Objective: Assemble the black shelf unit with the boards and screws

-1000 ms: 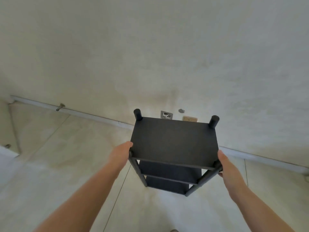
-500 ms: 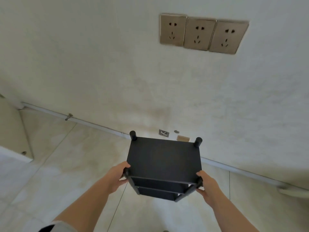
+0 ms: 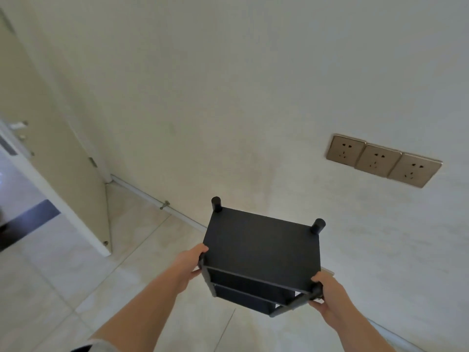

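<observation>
Left hand and right hand each grip a near corner post of the black three-tier shelf unit.

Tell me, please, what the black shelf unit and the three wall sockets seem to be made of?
Black shelf unit: the boards look like matte black laminated board, flat, thin-edged and without gloss; the round posts may be painted metal or plastic, unclear. Wall sockets: brushed gold-coloured faceplates with a soft sheen, either metal or metallic-finish plastic.

The shelf unit now sits further right along the wall, below-left of the sockets; seemingly lifted; an open door appears left.
</observation>
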